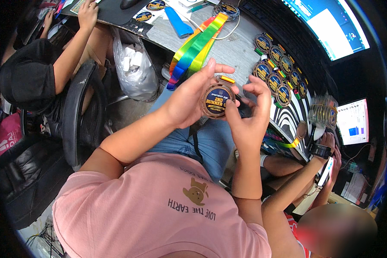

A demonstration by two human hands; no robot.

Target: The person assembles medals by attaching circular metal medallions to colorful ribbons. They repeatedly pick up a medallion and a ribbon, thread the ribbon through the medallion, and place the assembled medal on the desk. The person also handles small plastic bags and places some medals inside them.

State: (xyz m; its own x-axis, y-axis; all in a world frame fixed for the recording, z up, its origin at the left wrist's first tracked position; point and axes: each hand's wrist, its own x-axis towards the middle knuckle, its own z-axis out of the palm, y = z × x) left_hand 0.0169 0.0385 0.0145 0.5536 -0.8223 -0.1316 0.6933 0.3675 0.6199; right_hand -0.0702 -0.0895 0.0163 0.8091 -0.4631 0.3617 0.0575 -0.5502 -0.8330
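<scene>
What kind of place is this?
It looks like a small office or workshop that handles medals, though I can't be sure. Several round medals lie on a desk, near glowing computer screens.

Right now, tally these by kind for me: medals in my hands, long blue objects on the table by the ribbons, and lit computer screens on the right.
Held medal: 1
Long blue object: 1
Lit computer screens: 2
Total: 4
</scene>
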